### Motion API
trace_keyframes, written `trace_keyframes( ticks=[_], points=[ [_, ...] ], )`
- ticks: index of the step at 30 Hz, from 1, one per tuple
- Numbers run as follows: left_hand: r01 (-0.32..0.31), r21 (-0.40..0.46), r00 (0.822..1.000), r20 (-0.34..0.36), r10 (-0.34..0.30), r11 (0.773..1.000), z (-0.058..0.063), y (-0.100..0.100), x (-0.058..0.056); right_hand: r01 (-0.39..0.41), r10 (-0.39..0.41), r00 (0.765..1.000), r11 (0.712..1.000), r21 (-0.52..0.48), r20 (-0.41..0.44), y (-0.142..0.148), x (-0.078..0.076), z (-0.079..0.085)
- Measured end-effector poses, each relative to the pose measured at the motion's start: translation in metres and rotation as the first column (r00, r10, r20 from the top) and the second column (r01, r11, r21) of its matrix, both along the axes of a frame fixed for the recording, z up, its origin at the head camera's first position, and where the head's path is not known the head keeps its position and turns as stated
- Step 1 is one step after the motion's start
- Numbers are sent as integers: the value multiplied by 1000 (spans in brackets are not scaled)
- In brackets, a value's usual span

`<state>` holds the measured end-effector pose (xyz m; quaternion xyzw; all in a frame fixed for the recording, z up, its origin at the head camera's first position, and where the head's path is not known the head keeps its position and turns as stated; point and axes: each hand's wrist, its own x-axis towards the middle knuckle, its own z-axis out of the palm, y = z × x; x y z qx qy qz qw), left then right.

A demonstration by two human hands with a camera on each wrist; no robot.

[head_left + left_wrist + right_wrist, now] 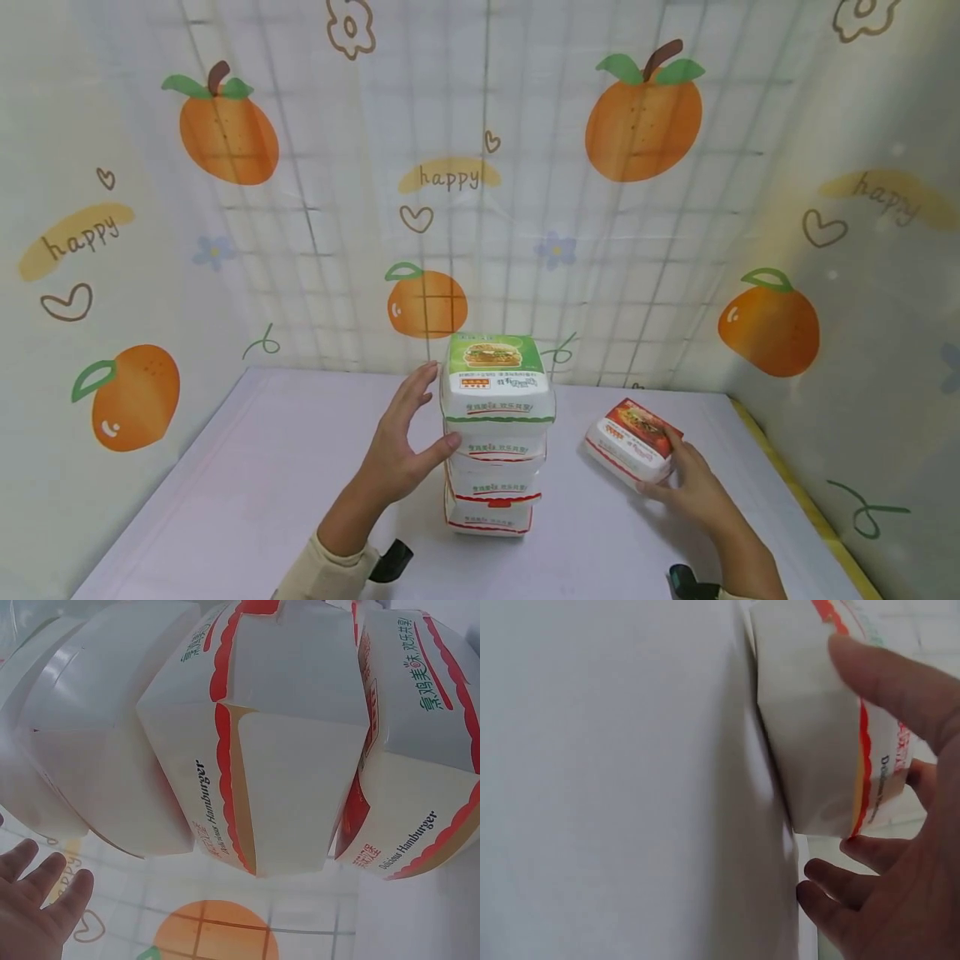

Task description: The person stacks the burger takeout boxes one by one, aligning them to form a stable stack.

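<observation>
Four white paper hamburger boxes stand in a stack, topped by a green-lidded hamburger box (495, 375); red-trimmed boxes (277, 750) fill the left wrist view. My left hand (401, 454) is at the stack's left side, fingers spread and fairly straight, thumb beside the second box. Whether it touches the stack I cannot tell. To the right is a single red-lidded hamburger box (630, 442), its near edge close to the table. My right hand (697, 487) holds this box by its right end, thumb on the near side (900, 690) and a finger on the far side.
A pale table (300, 442) bears the boxes, with a yellow strip (795, 492) along its right edge. Behind it hangs a curtain (525, 292) printed with oranges and hearts, in front of a wire grid. More curtain stands at both sides.
</observation>
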<state>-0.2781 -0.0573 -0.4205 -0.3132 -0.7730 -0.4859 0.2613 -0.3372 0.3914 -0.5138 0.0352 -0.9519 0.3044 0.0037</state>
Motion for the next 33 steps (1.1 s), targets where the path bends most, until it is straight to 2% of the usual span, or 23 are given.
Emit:
trace_keyframes(
  ticks=[8, 19, 28, 33],
  points=[
    [6, 2, 1000, 8, -6, 1000, -1, 1, 1, 60, -60, 997, 998, 7, 47, 1, 2, -5],
    [5, -4, 1000, 4, -5, 1000, 0, 2, 2, 67, -66, 998, 997, 32, -24, 5, 8, -6],
    [8, -4, 1000, 4, -8, 1000, 0, 3, 0, 88, -87, 996, 996, 30, -21, 6, 8, -3],
    [1, -5, 1000, 0, -1, 1000, 1, 3, 0, 102, -102, 994, 995, -9, -47, 5, 9, 1]
  ],
)
